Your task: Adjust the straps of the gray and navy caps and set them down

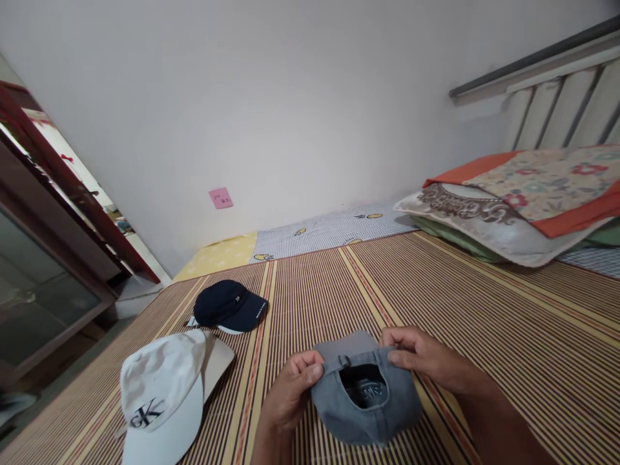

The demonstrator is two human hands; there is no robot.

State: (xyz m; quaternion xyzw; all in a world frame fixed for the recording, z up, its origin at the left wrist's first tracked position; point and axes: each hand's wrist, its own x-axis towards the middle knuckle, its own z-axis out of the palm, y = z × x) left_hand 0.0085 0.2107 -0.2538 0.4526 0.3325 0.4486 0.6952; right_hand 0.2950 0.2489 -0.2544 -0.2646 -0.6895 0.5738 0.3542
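A grey-blue cap (400, 403) is held up over the striped bamboo mat, its back opening and strap facing me and its brim on the far side. My left hand (293, 387) pinches the left end of the strap edge. On the opposite side, my right hand (421, 355) grips the cap's rim between thumb and fingers. To the left lies a white cap (162, 381) with black letters, its brim toward me and another light brim showing beside it. Beyond that sits a navy cap (225, 305) with its brim pointing right.
The bamboo mat (310, 284) covers the bed up to the wall. Pillows (465, 213) and a floral cloth (552, 181) are stacked at the back right, near a radiator (557, 110). A pink note (221, 198) is on the wall; a doorway opens at the left.
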